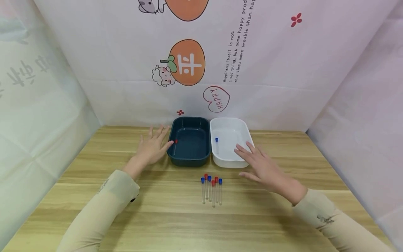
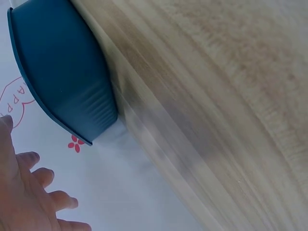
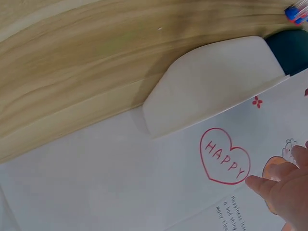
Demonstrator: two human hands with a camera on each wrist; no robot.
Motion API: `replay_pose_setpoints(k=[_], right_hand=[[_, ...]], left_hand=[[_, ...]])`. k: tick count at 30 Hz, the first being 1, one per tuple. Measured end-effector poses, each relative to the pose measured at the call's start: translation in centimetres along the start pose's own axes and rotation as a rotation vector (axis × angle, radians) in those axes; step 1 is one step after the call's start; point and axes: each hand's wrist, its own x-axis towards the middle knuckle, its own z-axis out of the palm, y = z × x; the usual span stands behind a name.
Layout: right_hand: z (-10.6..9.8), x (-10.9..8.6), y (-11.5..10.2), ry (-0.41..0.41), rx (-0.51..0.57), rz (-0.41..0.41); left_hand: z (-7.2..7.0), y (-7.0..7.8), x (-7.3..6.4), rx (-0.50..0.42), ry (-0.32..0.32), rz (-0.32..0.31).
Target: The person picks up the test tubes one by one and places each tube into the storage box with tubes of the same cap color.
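Observation:
My left hand [image 1: 152, 148], fingers spread, hovers at the left side of a dark teal tray [image 1: 190, 162]. Its thumb tip overlaps the tray's left rim in the head view; contact I cannot tell. Inside that tray lies a red-capped tube [image 1: 176, 141], mostly hard to see. Over the right front corner of a white tray [image 1: 231, 163] is my right hand [image 1: 266, 169], fingers spread and holding nothing. A blue-capped tube [image 1: 217, 145] lies in the white tray. In front of the trays, several clear tubes with red and blue caps [image 1: 213, 190] lie close together on the table.
The wooden table [image 1: 176, 227] runs back to a printed white cloth [image 1: 267, 70], which hangs behind the two trays. More cloth [image 1: 362, 115] hangs along both sides. The trays stand side by side near the table's back edge.

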Motion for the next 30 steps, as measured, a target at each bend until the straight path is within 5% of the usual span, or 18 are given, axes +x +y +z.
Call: replay_pose_setpoints(k=[22,30], right_hand=[[1.0,0.2,-3.3,0.000,0.070,-0.057],[1.9,0.5,-3.7,-0.060,0.061,-0.028]], left_hand=[[1.1,0.5,-0.4,-0.012,-0.013,0.041],[1.7,0.6,-0.4,-0.006,-0.024,0.042]])
